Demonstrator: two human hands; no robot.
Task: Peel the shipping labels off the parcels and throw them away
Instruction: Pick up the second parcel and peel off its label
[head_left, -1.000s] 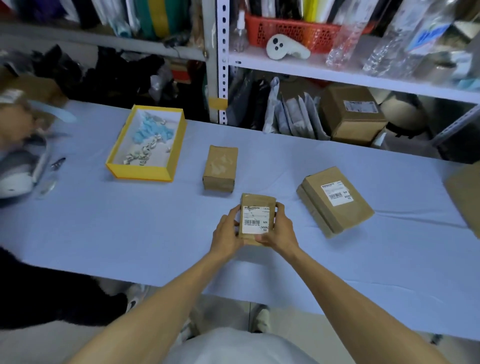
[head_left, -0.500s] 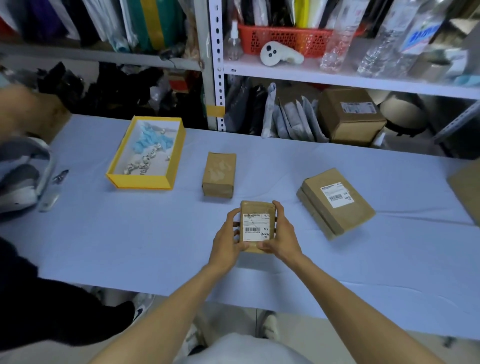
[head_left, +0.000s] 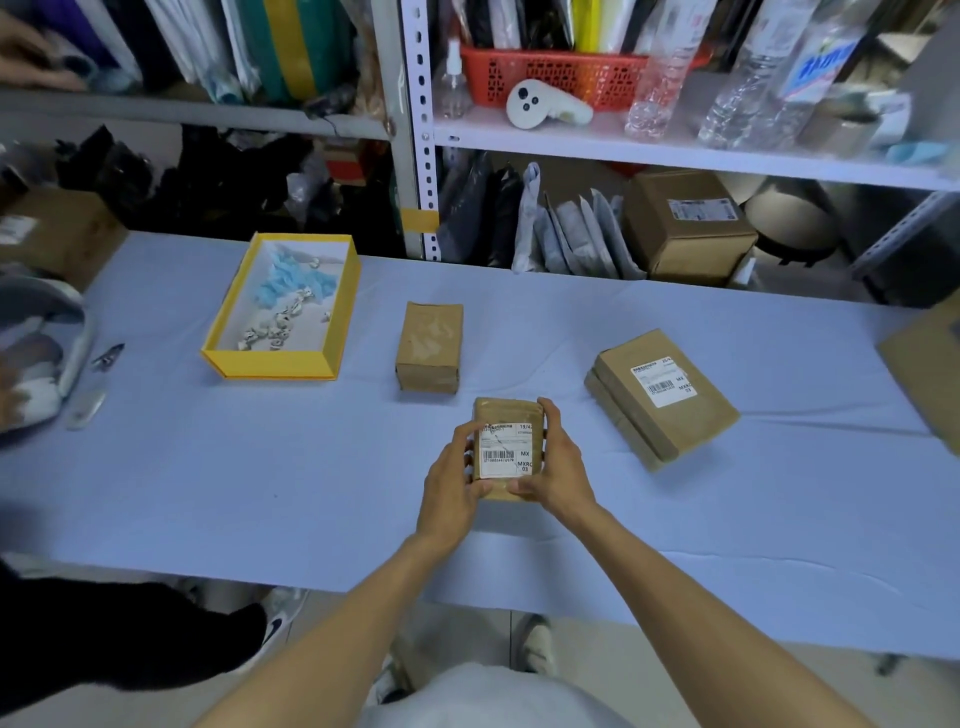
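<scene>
A small brown parcel (head_left: 506, 410) is held over the blue table, its white shipping label (head_left: 505, 451) facing me. My left hand (head_left: 451, 483) grips its left edge and my right hand (head_left: 558, 470) grips its right edge and lower corner. A bare brown parcel (head_left: 430, 347) without a label on top lies just behind. A larger flat parcel (head_left: 665, 397) with a white label (head_left: 661, 383) lies to the right.
A yellow tray (head_left: 283, 364) with crumpled label scraps sits at the left. Another person's hand and a grey object occupy the far left edge. Shelves behind hold a labelled box (head_left: 688, 226), bottles and a red basket. Another box edge (head_left: 930, 369) shows at far right.
The held parcel stays between both hands at about the same spot. The other person's arm at the far left has moved.
</scene>
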